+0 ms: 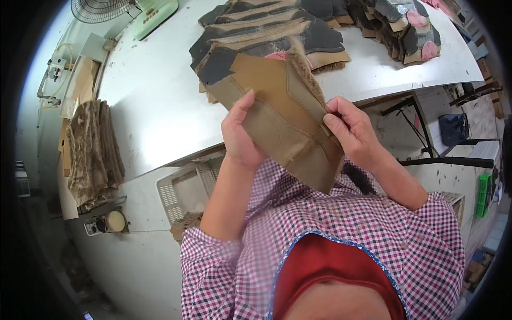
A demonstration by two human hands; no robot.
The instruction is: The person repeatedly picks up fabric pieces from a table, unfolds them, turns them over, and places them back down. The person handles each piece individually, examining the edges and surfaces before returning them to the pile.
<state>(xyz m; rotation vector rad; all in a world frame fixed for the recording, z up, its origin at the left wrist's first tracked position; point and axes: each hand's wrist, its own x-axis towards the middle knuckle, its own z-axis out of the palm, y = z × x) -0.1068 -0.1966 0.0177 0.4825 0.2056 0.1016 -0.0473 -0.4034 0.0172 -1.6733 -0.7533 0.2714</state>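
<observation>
Holding up a stitched brown piece (280,114) at the near edge of the white tabletop (154,114), gripped by the left hand (241,133) and pinched (beside its furry edging (305,74)) by the right hand (353,128).

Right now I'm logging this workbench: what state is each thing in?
Stitched brown piece, held up in both hands
Left hand, gripping its left edge
Right hand, pinching its right edge
Dark furry-edged pieces, piled overlapping on the white table
Brown furry sheets, bunched together
Fan, running or off: cannot tell
</observation>
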